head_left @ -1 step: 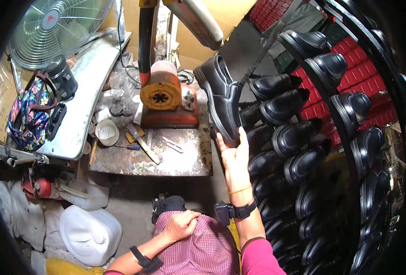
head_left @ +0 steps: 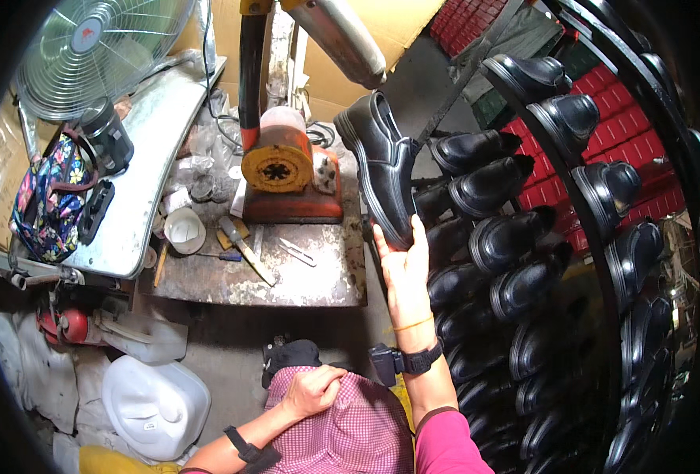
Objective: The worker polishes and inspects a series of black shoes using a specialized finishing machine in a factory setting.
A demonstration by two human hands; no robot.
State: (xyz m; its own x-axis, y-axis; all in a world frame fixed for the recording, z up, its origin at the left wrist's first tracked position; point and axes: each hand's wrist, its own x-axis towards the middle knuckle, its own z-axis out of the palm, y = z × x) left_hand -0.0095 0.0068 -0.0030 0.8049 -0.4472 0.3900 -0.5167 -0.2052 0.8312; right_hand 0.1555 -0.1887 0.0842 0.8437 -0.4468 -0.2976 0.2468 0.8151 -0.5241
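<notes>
My right hand [head_left: 403, 272] is stretched forward and grips a black slip-on shoe [head_left: 383, 178] by its toe end. The shoe stands tilted, heel up and opening at the top, with its ridged sole edge along the left. My left hand [head_left: 314, 389], fingers curled closed, rests on the pink checked cloth [head_left: 342, 426] over my lap; no object shows in it. Ahead, left of the shoe, an orange machine with a round yellow-rimmed opening [head_left: 277, 167] stands on the worn workbench [head_left: 326, 288].
Rows of black shoes [head_left: 508, 237] hang on a dark rack [head_left: 603, 245] to the right, close to my right arm. On the bench lie a knife [head_left: 247, 253], tweezers [head_left: 296, 251], a screwdriver [head_left: 222, 255] and a white cup [head_left: 184, 230]. A metal tube [head_left: 338, 43] overhangs. A fan [head_left: 89, 47] stands far left.
</notes>
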